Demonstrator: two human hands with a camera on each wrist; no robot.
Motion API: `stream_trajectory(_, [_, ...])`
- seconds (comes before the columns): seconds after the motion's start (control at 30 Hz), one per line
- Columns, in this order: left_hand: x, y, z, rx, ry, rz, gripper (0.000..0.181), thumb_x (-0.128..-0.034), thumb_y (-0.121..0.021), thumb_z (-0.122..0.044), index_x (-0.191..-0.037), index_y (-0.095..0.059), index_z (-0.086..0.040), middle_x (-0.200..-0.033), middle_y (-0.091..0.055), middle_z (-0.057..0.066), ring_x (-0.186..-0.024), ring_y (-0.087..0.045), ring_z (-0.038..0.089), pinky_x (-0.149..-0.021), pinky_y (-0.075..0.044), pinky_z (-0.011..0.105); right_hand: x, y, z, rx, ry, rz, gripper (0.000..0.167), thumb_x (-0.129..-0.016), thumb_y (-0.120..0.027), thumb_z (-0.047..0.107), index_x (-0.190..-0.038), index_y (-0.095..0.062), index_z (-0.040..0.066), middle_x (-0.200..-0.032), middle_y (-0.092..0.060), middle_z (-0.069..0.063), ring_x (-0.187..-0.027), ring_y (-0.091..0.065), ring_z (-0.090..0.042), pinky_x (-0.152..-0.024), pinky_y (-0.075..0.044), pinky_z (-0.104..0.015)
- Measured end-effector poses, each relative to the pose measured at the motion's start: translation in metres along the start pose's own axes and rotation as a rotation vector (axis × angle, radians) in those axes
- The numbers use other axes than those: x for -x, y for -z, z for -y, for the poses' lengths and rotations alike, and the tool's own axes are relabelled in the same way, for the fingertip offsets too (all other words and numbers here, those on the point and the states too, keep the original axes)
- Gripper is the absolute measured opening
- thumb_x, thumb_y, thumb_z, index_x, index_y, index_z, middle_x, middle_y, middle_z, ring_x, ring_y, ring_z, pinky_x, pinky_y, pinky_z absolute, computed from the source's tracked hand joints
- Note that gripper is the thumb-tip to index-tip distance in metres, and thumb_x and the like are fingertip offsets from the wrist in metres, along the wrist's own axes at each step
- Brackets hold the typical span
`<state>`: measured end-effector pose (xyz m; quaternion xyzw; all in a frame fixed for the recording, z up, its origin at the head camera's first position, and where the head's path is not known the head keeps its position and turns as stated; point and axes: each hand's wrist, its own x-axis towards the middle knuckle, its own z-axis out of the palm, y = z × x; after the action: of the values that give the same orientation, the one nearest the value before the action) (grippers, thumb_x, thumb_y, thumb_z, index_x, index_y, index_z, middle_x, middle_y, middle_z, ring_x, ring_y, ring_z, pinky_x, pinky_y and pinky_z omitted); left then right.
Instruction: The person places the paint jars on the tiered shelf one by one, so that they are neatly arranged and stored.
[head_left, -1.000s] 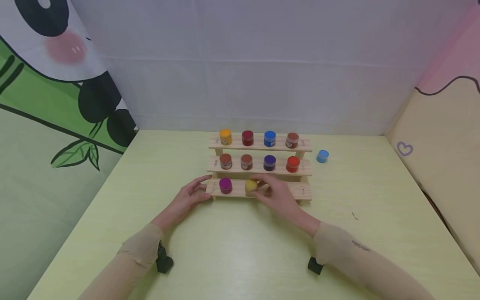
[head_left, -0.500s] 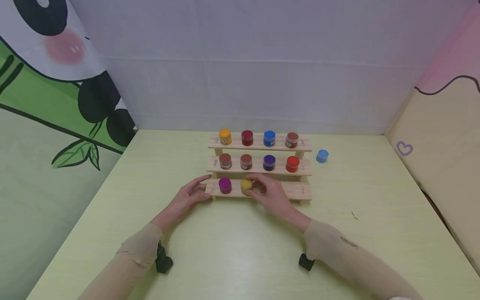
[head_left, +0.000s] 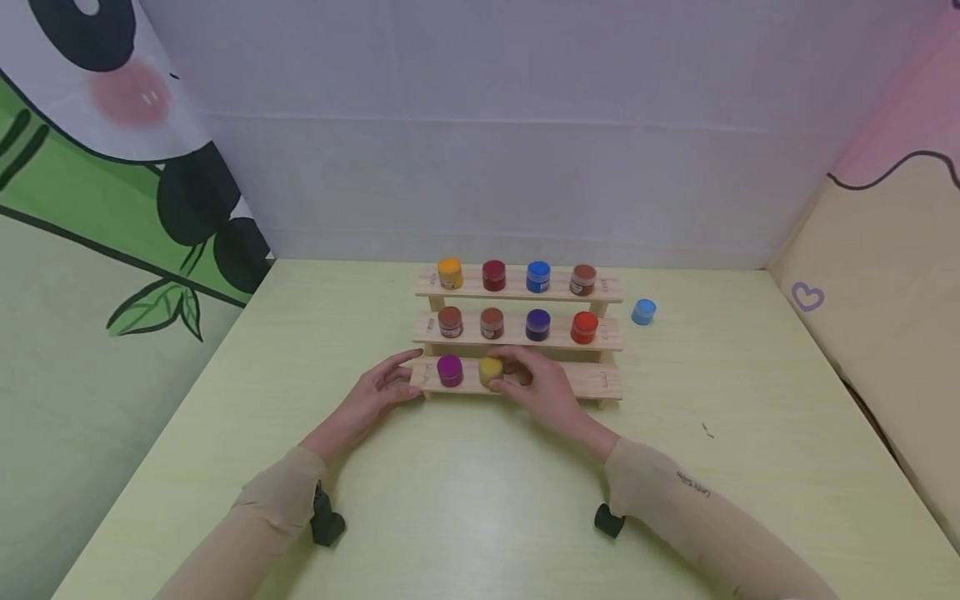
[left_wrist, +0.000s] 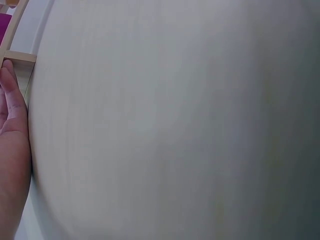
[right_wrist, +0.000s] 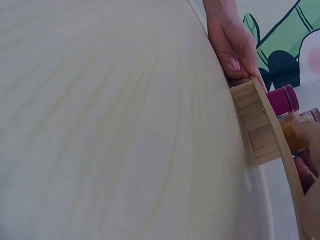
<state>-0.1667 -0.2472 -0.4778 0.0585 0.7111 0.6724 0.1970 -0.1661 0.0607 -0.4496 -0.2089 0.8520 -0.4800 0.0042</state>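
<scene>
A three-step wooden rack (head_left: pixel 540 380) stands on the table, bearing small paint jars. My left hand (head_left: pixel 381 393) holds the left end of its lowest step, thumb at the front corner and fingers behind; this grip also shows beyond the rack in the right wrist view. My right hand (head_left: pixel 543 390) pinches a yellow paint jar (head_left: pixel 490 372) on or just over the lowest step, between thumb and fingers. Left of it, apart, sits a purple paint jar (head_left: pixel 450 371). In the right wrist view, the right thumb (right_wrist: pixel 307 131) partly covers the yellow jar.
Orange (head_left: pixel 450 273), dark red (head_left: pixel 493 275), blue (head_left: pixel 537 277) and brown jars (head_left: pixel 582 281) stand on the top step. The middle step has two brownish jars, a dark blue jar (head_left: pixel 537 325) and a red jar (head_left: pixel 584 327). A light-blue jar (head_left: pixel 643 312) stands on the table right of the rack.
My right hand has moved a little left along the lowest step with the yellow paint jar, closer to the purple one. The left hand keeps its place on the rack.
</scene>
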Motion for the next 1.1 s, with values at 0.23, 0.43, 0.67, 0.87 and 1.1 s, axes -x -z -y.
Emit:
stream_trajectory(0.23, [-0.0005, 0.0003, 0.0001, 0.005, 0.005, 0.0, 0.066, -0.0964, -0.063, -0.015, -0.154, -0.032, -0.017, -0.119, -0.062, -0.002, -0.106, -0.064, 0.006, -0.092, -0.051, 0.019, -0.0012, 0.0009, -0.0011, 0.0, 0.002, 0.013, 0.042, -0.088, -0.074, 0.025, -0.128, -0.063, 0.028, -0.112, -0.069, 0.004, -0.099, -0.064, -0.012, -0.077, -0.053, -0.02])
stream_trajectory(0.43, [-0.0006, -0.0009, -0.0008, 0.0, 0.002, 0.005, 0.066, -0.0966, -0.063, -0.016, -0.154, -0.032, -0.015, -0.119, -0.062, -0.002, -0.106, -0.064, 0.005, -0.092, -0.051, 0.018, 0.0007, 0.0004, 0.0005, 0.01, 0.0, 0.001, 0.042, -0.089, -0.073, 0.024, -0.129, -0.063, 0.027, -0.113, -0.069, 0.004, -0.101, -0.064, -0.012, -0.079, -0.053, -0.021])
stream_trajectory(0.67, [-0.0015, -0.0005, -0.0002, -0.009, 0.02, -0.017, 0.065, -0.0966, -0.063, -0.015, -0.154, -0.033, -0.017, -0.119, -0.062, -0.002, -0.105, -0.064, 0.006, -0.092, -0.051, 0.019, 0.0018, -0.0003, 0.0012, 0.018, 0.0, -0.011, 0.041, -0.089, -0.073, 0.024, -0.128, -0.062, 0.028, -0.112, -0.068, 0.005, -0.099, -0.063, -0.01, -0.078, -0.052, -0.021])
stream_trajectory(0.87, [-0.0007, 0.0005, -0.0007, -0.006, 0.012, -0.012, 0.064, -0.0969, -0.063, -0.014, -0.154, -0.033, -0.018, -0.119, -0.062, -0.001, -0.106, -0.064, 0.007, -0.093, -0.051, 0.019, 0.003, 0.0001, 0.0022, 0.0, -0.006, -0.018, 0.04, -0.088, -0.074, 0.023, -0.127, -0.063, 0.028, -0.109, -0.068, 0.003, -0.096, -0.063, -0.011, -0.078, -0.052, -0.021])
stream_trajectory(1.1, [0.0008, 0.0004, -0.0022, 0.005, 0.015, -0.006, 0.065, -0.0968, -0.062, -0.014, -0.154, -0.033, -0.017, -0.118, -0.062, -0.003, -0.106, -0.064, 0.006, -0.093, -0.051, 0.019, 0.003, -0.0005, 0.0006, -0.005, 0.0, -0.017, 0.04, -0.088, -0.074, 0.024, -0.127, -0.063, 0.028, -0.109, -0.068, 0.003, -0.096, -0.063, -0.011, -0.078, -0.052, -0.021])
